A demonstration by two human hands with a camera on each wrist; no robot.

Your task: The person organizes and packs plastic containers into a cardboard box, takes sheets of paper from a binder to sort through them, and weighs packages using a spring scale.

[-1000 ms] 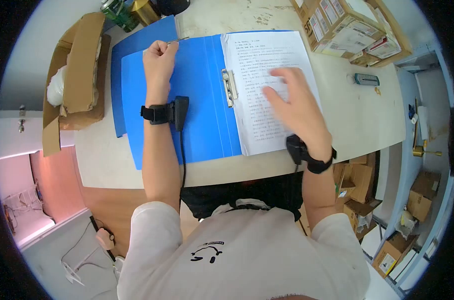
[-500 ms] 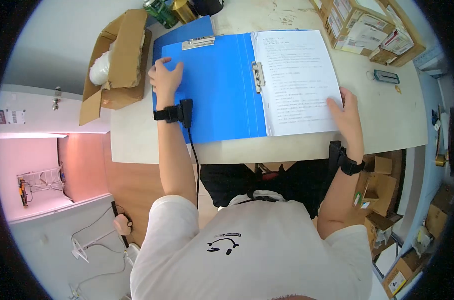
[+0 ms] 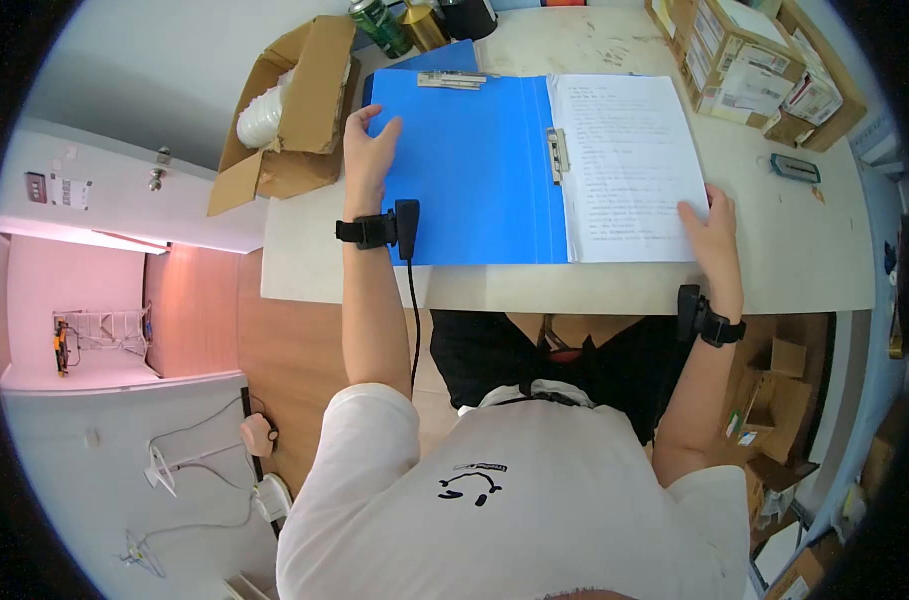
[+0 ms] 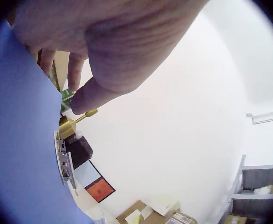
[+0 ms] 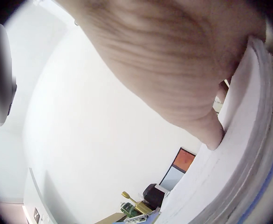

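Note:
An open blue folder [image 3: 474, 170] lies on the white table [image 3: 774, 250], with a stack of printed pages [image 3: 629, 165] on its right half and a metal clip [image 3: 557, 155] at the spine. My left hand [image 3: 367, 155] rests flat with straight fingers on the folder's left cover near its far left corner. My right hand [image 3: 709, 225] lies on the near right corner of the pages; in the right wrist view the thumb [image 5: 206, 135] presses the paper stack [image 5: 239, 177]. A second metal clip [image 3: 451, 79] sits at the folder's far edge.
An open cardboard box [image 3: 284, 115] with white items stands left of the folder. Cans and a gold object [image 3: 404, 22] stand at the back. Labelled cartons [image 3: 749, 60] sit at the back right, with a small grey device [image 3: 794, 168] near them. More boxes lie on the floor at right.
The left hand let go of the clip and now lies flat on the left cover. The right hand swept from mid-page down to the pages' near right corner. The head view shifted.

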